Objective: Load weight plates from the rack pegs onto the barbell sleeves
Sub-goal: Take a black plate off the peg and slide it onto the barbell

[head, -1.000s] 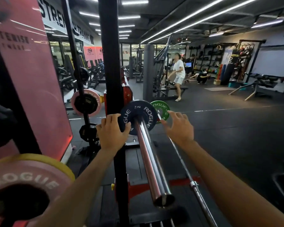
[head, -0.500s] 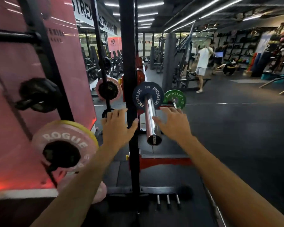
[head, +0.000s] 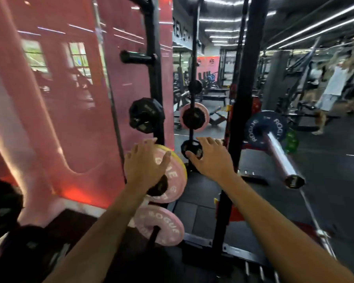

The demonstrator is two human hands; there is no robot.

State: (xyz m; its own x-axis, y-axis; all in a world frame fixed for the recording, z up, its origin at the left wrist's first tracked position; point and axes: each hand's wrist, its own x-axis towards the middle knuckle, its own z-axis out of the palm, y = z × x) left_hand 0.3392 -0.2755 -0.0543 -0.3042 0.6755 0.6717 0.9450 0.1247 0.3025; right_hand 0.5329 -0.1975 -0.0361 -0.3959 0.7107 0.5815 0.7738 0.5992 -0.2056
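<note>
A pink ROGUE plate (head: 174, 180) with a yellow plate behind it hangs on a rack peg at centre left. My left hand (head: 145, 166) lies spread over its face, fingers apart, with no grip showing. My right hand (head: 211, 158) hovers open just right of that plate, in front of a small black plate (head: 189, 148). A second pink plate (head: 161, 227) hangs lower. The barbell sleeve (head: 280, 158) juts out at the right and carries a dark blue ROGUE plate (head: 253, 129).
Black rack uprights (head: 239, 78) stand between the pegs and the bar. A black plate (head: 145, 115) and a bare peg (head: 137, 57) sit higher on the left upright. A pink wall panel (head: 59, 99) fills the left. A person (head: 333, 86) exercises at the far right.
The view has swung left from the barbell to the rack pegs. Both hands have left the sleeve and moved to the pink plate, the left one now resting on it.
</note>
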